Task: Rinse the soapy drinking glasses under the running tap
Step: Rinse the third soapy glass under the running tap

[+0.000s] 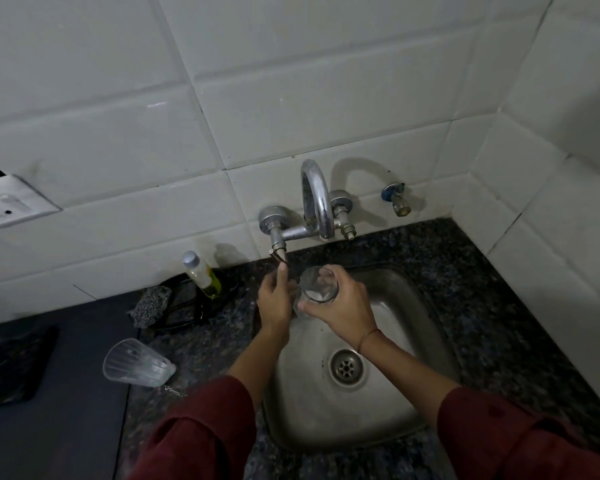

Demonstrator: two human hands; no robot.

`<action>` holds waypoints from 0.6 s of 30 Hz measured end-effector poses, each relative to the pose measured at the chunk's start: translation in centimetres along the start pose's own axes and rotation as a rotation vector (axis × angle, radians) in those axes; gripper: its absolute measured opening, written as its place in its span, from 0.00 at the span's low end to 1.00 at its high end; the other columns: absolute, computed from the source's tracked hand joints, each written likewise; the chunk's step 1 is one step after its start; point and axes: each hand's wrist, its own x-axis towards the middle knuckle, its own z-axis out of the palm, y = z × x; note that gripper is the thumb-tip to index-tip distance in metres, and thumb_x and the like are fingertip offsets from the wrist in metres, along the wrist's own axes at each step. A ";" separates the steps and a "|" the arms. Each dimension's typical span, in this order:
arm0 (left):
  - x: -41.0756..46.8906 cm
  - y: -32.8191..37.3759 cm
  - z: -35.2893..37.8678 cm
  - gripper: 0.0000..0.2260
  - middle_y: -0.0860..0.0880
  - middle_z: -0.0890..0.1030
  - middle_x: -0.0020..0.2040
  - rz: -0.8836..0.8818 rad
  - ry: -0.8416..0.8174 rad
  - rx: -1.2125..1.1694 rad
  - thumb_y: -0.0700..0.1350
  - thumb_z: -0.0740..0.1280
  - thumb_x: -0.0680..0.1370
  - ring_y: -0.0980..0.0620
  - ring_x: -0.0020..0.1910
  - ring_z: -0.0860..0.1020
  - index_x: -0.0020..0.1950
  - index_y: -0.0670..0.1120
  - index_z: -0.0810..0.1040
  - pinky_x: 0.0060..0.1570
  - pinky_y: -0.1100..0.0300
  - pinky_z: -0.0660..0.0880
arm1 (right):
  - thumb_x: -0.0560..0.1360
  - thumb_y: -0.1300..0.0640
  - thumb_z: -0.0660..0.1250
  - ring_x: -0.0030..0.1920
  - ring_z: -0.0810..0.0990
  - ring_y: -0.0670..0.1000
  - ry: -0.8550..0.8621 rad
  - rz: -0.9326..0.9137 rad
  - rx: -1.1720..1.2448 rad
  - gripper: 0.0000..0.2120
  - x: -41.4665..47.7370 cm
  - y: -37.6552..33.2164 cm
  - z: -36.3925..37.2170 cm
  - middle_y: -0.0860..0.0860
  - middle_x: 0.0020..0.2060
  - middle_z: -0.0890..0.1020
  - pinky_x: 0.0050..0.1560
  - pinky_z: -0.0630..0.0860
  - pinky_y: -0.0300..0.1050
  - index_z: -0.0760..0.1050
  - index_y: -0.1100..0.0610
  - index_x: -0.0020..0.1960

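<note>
Now gripping the glass (317, 284) in the right hand (343, 306) over the sink (413, 299), at six o'clock below the spout (317, 195), left hand (274, 299) pinching the tap handle (278, 253): opening gently, tilting the mouth upward.

There is just one camera, worn on the person's head, and it looks forward and down from above. It sits close over the sink (388, 424), with the tap (314, 199) and the tiled wall (291, 81) straight ahead, and both arms reach in from the bottom edge toward the middle. The wide lens bends the wall lines and also takes in the counter (492, 306) on both sides and the corner on the right.
</note>
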 end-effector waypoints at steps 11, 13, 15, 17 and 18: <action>0.4 -3.2 2.6 0.19 0.38 0.86 0.54 -0.344 -0.153 -0.288 0.48 0.58 0.82 0.39 0.52 0.84 0.60 0.38 0.83 0.48 0.48 0.81 | 0.69 0.57 0.79 0.64 0.72 0.37 -0.177 -0.151 -0.073 0.41 0.6 1.9 -2.2 0.43 0.64 0.74 0.65 0.70 0.33 0.63 0.52 0.77; 0.8 -3.3 2.9 0.17 0.40 0.87 0.50 -0.337 -0.116 -0.292 0.47 0.59 0.82 0.43 0.44 0.84 0.56 0.39 0.84 0.42 0.51 0.80 | 0.69 0.56 0.79 0.67 0.68 0.44 -0.093 -0.330 -0.258 0.34 0.6 2.3 -2.5 0.49 0.66 0.72 0.69 0.66 0.33 0.70 0.55 0.72; 1.3 -3.2 3.0 0.15 0.40 0.87 0.46 -0.316 -0.096 -0.303 0.46 0.62 0.81 0.44 0.41 0.83 0.52 0.39 0.85 0.41 0.51 0.79 | 0.70 0.57 0.78 0.65 0.69 0.48 -0.060 -0.517 -0.374 0.23 0.6 2.8 -2.6 0.53 0.62 0.75 0.68 0.65 0.32 0.78 0.58 0.63; 1.6 -3.0 3.2 0.12 0.41 0.85 0.41 -0.288 -0.089 -0.313 0.44 0.63 0.80 0.46 0.36 0.82 0.47 0.39 0.84 0.37 0.54 0.77 | 0.71 0.60 0.77 0.60 0.73 0.50 -0.116 -0.617 -0.426 0.15 0.7 3.4 -2.8 0.53 0.57 0.78 0.62 0.72 0.39 0.80 0.60 0.56; 1.6 -2.7 3.2 0.11 0.42 0.84 0.39 -0.276 -0.095 -0.320 0.43 0.63 0.79 0.48 0.35 0.81 0.45 0.40 0.83 0.35 0.56 0.76 | 0.71 0.61 0.76 0.58 0.74 0.50 -0.149 -0.645 -0.442 0.14 0.7 3.6 -2.8 0.53 0.55 0.79 0.60 0.73 0.40 0.80 0.61 0.56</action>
